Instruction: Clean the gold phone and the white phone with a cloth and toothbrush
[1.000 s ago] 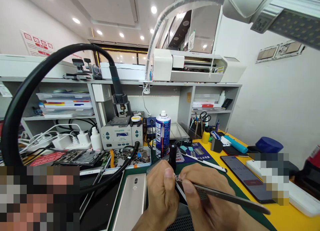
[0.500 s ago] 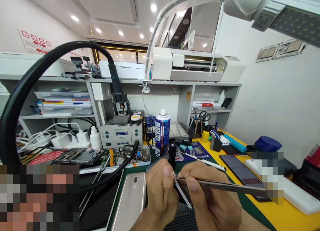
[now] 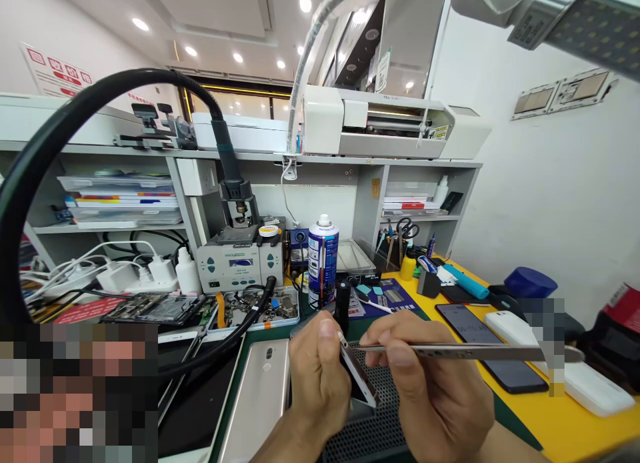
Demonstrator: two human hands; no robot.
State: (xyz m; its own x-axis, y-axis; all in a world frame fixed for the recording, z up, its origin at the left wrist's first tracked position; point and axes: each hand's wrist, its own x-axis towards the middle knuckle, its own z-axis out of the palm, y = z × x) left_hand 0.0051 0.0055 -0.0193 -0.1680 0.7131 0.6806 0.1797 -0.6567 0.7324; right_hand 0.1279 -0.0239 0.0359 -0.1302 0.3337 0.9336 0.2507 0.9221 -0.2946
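Compared with one second ago, the right hand (image 3: 435, 379) has gone a little away toward 3 o'clock, and so a gap has opened between its fingers and the left hand (image 3: 320, 376). The metal tool (image 3: 470, 352), which seems to be tweezers, sloped downward to the 4 o'clock side before; now it lies almost level, and its thin tip points to 9 o'clock. The tip is just beside the upper end of the phone-like part (image 3: 361, 381), but whether it touches I cannot tell.

The left hand is curled like a fist, with its thumb pressed down, and it pinches this part at the upper end. The part hangs tilted toward 5 o'clock, above the black perforated pad (image 3: 385, 439), and more of its pale rim is in sight than one second ago. The right hand pinches the tool between thumb and fingers.

For the work, I judge this means that the end of the part is less covered, while the left hand's grip is kept.

From the left hand, the gold phone (image 3: 257, 396) lies at 9 o'clock and the spray can (image 3: 323, 266) stands at 12 o'clock on the desk (image 3: 560, 436).
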